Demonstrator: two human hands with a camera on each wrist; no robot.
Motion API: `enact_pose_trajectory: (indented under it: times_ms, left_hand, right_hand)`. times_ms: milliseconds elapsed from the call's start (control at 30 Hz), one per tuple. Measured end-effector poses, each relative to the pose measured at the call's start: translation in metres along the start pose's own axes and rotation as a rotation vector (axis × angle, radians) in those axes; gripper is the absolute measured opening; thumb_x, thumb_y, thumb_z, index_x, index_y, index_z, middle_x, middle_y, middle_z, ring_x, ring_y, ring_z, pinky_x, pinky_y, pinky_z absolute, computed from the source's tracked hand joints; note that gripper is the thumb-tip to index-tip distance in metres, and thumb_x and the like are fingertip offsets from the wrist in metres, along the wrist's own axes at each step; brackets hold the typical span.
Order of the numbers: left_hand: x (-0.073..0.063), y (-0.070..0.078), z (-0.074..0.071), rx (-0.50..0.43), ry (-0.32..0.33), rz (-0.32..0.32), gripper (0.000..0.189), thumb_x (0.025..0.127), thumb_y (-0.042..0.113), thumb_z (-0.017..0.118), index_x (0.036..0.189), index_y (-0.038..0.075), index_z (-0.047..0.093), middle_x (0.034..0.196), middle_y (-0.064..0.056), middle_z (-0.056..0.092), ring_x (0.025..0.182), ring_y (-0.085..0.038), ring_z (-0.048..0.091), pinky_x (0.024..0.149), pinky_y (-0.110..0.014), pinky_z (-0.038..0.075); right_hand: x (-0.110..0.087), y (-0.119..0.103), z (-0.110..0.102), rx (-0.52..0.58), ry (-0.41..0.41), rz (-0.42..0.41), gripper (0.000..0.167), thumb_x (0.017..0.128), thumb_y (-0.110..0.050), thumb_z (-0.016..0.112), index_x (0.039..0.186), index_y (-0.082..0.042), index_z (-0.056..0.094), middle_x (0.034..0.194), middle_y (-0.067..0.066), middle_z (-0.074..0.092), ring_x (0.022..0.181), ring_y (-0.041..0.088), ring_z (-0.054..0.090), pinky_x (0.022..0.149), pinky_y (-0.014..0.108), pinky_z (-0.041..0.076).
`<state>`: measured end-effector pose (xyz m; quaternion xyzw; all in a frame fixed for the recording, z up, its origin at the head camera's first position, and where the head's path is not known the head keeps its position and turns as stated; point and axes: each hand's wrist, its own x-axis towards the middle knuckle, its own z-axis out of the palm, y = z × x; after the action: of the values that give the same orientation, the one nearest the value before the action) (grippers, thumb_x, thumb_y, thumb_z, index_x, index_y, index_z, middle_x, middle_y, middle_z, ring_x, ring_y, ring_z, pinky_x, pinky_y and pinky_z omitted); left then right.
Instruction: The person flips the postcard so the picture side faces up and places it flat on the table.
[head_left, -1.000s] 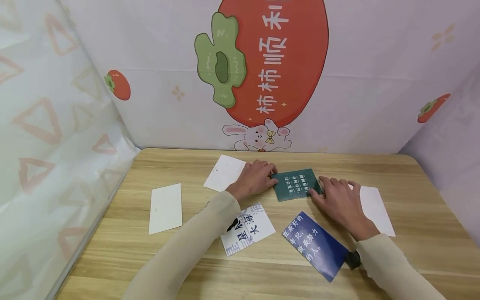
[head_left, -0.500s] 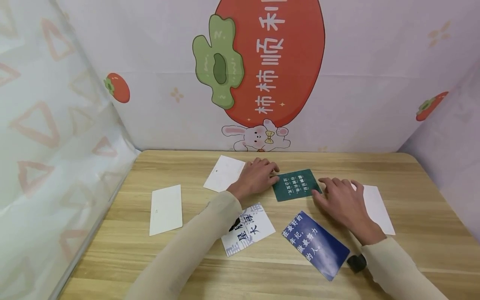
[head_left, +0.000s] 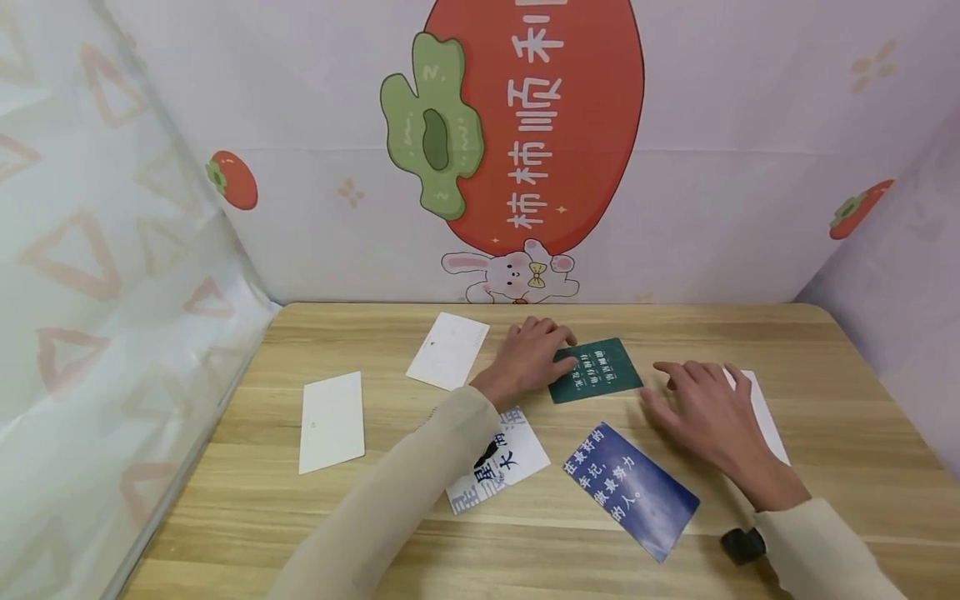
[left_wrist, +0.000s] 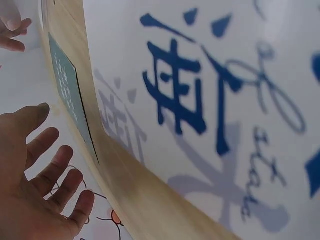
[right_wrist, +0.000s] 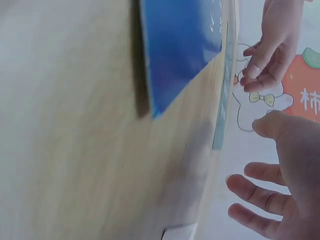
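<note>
A dark green card (head_left: 600, 372) with white characters lies flat near the back middle of the table. My left hand (head_left: 528, 354) hovers over its left end, covering a corner; whether the fingertips touch it I cannot tell. In the left wrist view that hand (left_wrist: 45, 175) has loosely bent, spread fingers with nothing between them. Just right of the green card is my right hand (head_left: 705, 408), apart from it and partly covering a white card (head_left: 763, 421). The right wrist view shows this hand (right_wrist: 300, 170) holding nothing, its fingers relaxed.
A blue card (head_left: 633, 492) lies at front centre. Under the left forearm, partly hidden, is a white card with blue characters (head_left: 525, 450). Two blank-looking white cards, one at the left (head_left: 332, 423) and one further back (head_left: 447, 350), rest on the wooden table (head_left: 247, 517).
My left hand has shifted right, over the green card's left end. My right hand has drawn away from that card to the right and nearer me. The cards stay put.
</note>
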<state>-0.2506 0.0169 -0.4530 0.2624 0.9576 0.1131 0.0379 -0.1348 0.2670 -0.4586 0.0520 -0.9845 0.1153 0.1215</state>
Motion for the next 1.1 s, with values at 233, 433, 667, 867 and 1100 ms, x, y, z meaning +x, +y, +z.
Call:
enact_pose_trajectory:
  times_ms: [233, 433, 667, 867, 1100]
  left_hand:
    - [0.002, 0.014, 0.005, 0.002, -0.024, 0.043, 0.047, 0.107, 0.053, 0.065, 0.149, 0.032, 0.064, 0.157, 0.003, 0.058, 0.145, -0.02, 0.047, 0.12, -0.041, 0.042]
    - [0.007, 0.025, 0.009, 0.041, -0.021, 0.067, 0.048, 0.108, 0.054, 0.063, 0.151, 0.032, 0.063, 0.158, 0.004, 0.058, 0.145, -0.018, 0.047, 0.12, -0.041, 0.042]
    - [0.013, 0.04, 0.011, 0.025, -0.02, 0.105, 0.048, 0.108, 0.056, 0.062, 0.151, 0.034, 0.063, 0.157, 0.006, 0.058, 0.147, -0.018, 0.047, 0.12, -0.041, 0.042]
    - [0.017, 0.054, 0.014, 0.009, -0.036, 0.124, 0.053, 0.108, 0.059, 0.061, 0.156, 0.037, 0.057, 0.158, 0.009, 0.055, 0.149, -0.016, 0.043, 0.12, -0.039, 0.039]
    - [0.02, 0.068, 0.019, 0.009, -0.062, 0.145, 0.058, 0.107, 0.061, 0.061, 0.161, 0.042, 0.051, 0.163, 0.013, 0.051, 0.154, -0.015, 0.039, 0.126, -0.04, 0.036]
  right_hand:
    - [-0.015, 0.02, -0.006, -0.009, 0.034, -0.022, 0.058, 0.097, -0.047, 0.072, 0.138, -0.006, 0.07, 0.11, 0.019, 0.074, 0.124, 0.053, 0.059, 0.112, 0.078, 0.028]
    - [-0.027, 0.036, -0.007, -0.03, 0.1, -0.044, 0.059, 0.092, -0.047, 0.077, 0.132, -0.004, 0.073, 0.116, 0.025, 0.075, 0.118, 0.051, 0.062, 0.106, 0.073, 0.033]
    - [-0.038, 0.046, -0.01, -0.046, 0.15, -0.048, 0.059, 0.09, -0.051, 0.078, 0.123, -0.002, 0.077, 0.114, 0.028, 0.074, 0.113, 0.051, 0.064, 0.101, 0.071, 0.04]
    - [-0.049, 0.056, -0.009, -0.026, 0.16, -0.043, 0.058, 0.089, -0.047, 0.08, 0.127, -0.004, 0.074, 0.118, 0.026, 0.069, 0.118, 0.051, 0.059, 0.101, 0.069, 0.038]
    - [-0.059, 0.064, -0.008, 0.014, 0.15, -0.035, 0.062, 0.091, -0.047, 0.081, 0.136, -0.007, 0.068, 0.135, 0.027, 0.063, 0.126, 0.052, 0.054, 0.1, 0.071, 0.035]
